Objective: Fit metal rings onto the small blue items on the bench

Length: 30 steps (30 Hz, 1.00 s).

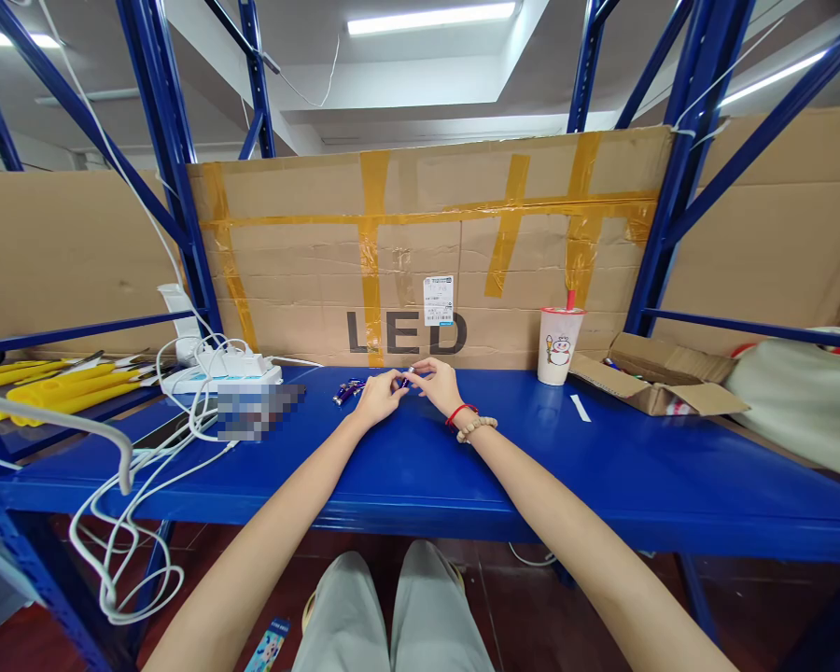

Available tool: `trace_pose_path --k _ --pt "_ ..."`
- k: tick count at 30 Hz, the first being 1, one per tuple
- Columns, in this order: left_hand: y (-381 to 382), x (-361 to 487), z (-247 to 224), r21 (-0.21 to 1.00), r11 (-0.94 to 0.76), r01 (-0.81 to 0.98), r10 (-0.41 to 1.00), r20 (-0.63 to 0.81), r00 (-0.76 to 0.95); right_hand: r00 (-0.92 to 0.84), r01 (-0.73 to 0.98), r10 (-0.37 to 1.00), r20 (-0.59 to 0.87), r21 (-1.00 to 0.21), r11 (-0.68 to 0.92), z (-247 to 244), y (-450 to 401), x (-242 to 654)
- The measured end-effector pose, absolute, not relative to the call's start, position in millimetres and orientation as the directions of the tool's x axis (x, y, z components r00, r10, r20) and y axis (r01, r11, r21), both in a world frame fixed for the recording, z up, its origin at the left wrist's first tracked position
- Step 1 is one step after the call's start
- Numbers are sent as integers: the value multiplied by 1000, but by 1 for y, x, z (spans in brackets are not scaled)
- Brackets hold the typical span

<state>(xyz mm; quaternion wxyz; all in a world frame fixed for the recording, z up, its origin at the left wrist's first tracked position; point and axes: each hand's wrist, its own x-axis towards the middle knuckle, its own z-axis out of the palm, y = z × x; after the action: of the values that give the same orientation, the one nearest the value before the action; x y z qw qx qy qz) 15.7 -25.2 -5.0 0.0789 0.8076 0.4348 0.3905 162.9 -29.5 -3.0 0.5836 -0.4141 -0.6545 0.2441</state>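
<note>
My left hand (pixel 381 397) and my right hand (pixel 436 384) meet over the far part of the blue shelf top (pixel 420 457). Between their fingertips is a small dark piece with a shiny silver part (pixel 407 378), too small to name for certain. Both hands are closed in a pinch on it. A little pile of dark blue and silver pieces (pixel 348 391) lies just left of my left hand and looks similar. My right wrist carries a red cord (pixel 460 413) and a beaded bracelet (pixel 477 428).
White cables and a power strip (pixel 242 373) crowd the left, near yellow-handled tools (pixel 70 387). Toward the right stand a paper cup with a straw (pixel 558 347), a white strip (pixel 581 408) and an opened cardboard box (pixel 662 378). A cardboard panel (pixel 301 271) closes off the back.
</note>
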Motion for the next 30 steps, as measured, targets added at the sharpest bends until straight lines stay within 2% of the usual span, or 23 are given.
trace_pose_path --k 6,12,21,30 --pt "-22 11 -5 427 -599 678 758 576 307 -60 389 743 666 -670 632 -4 -33 161" --pt "-23 10 -5 396 -630 667 736 579 351 -59 552 672 738 -537 638 3 -42 161" --pt "-24 9 -4 356 -611 707 744 562 361 -86 636 699 710 -501 587 0 -43 158" --pt "-34 13 0 360 -637 682 747 508 430 -47 612 684 728 -520 596 3 -44 161"
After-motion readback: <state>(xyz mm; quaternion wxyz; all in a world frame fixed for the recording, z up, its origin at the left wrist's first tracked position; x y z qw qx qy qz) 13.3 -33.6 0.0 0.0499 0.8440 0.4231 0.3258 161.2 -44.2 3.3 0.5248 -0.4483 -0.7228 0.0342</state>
